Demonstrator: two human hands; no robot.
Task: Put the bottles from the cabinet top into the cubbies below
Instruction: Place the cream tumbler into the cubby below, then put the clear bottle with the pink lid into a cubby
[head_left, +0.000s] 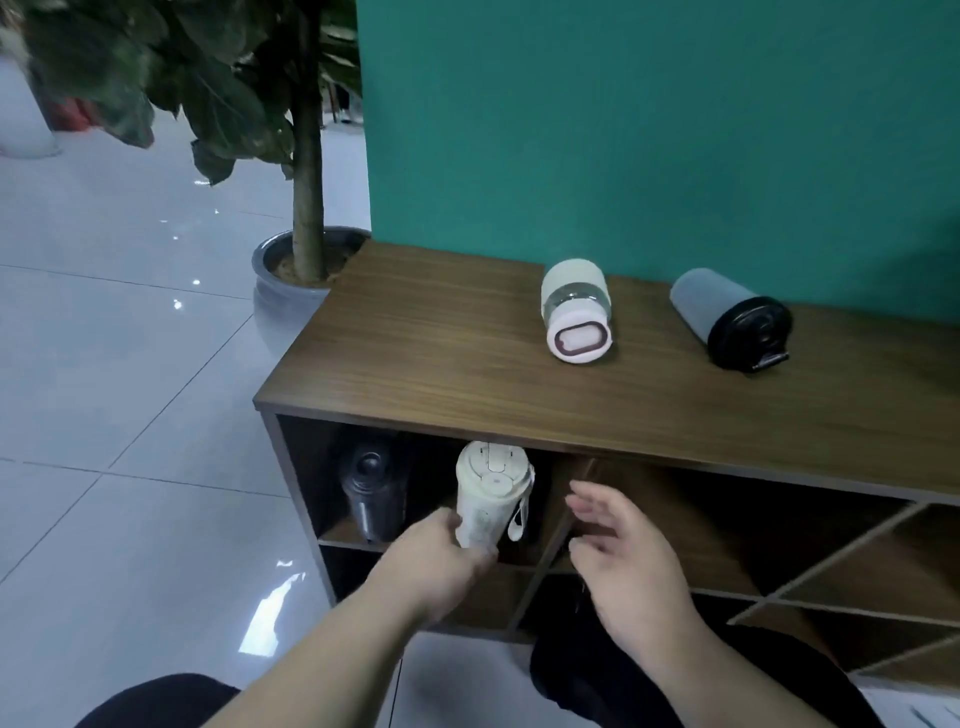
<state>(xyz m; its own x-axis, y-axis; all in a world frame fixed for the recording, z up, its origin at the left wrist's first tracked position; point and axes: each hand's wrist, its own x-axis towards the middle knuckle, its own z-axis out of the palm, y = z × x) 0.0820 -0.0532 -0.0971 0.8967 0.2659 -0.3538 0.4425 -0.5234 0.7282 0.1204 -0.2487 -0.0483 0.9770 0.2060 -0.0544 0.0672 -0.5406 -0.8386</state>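
Knees (156, 699): dark trousers at 6 and 7 o'clock, lowest in view.
Left hand (441, 556): near 6 o'clock, fingers (441, 519) curled round the lower body of a cream bottle, grip closed on it.
Cream bottle (491, 493): upright, slightly tilted, lid toward the camera, a strap hanging on its right side; held at the mouth of the top-left cubby, just under the front edge of the top board.
Right hand (626, 551): just right of the cream bottle, at 5 o'clock; fingers (587, 506) spread and loose, holding nothing, not touching the bottle.
Dark bottle (371, 491): standing inside the top-left cubby, left of the cream bottle, in shadow.
Cubbies (727, 535): open wooden compartments below the top; those on the right split by slanted boards.
Cabinet top (431, 332): brown wood grain, centre of view.
White bottle (574, 314): lying on its side on the cabinet top at 1 o'clock, pink-rimmed lid toward the camera, clear band round its middle.
Grey bottle (730, 317): lying on its side at 2 o'clock, black lid toward the camera, well apart from the white one.
Wall (649, 130): teal, behind the cabinet, 12 to 2 o'clock.
Plant (306, 182): at 11 o'clock, trunk in a grey pot (283, 291) on the glossy tiled floor (130, 364), beside the cabinet's left end.
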